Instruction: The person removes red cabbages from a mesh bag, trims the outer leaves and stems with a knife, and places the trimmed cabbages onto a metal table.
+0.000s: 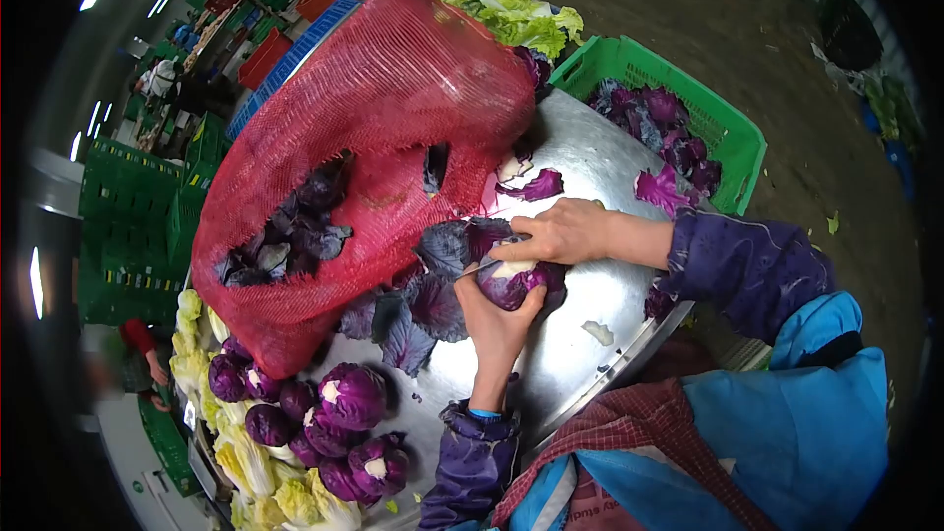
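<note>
A red cabbage (551, 280) with a pale cut stem rests low over the metal table (595, 187). My left hand (497, 324) grips it from the near side, fingers wrapped round it. My right hand (560, 231) is closed on a knife; its thin blade (478, 268) shows at the stem, close to my left fingers, and the handle is hidden in the hand. Loose dark outer leaves (433, 305) lie just left of the cabbage. Beyond my hands a big red net bag (364, 88) lies open, with dark cabbages and leaves (295, 231) inside.
Several trimmed red cabbages (352, 396) sit at the near left beside pale Chinese cabbages (246, 462). At the far right a green crate (733, 138) holds purple leaves. Leaf scraps (661, 189) dot the table. Another person's hand (157, 372) shows at far left, near stacked green crates (128, 226).
</note>
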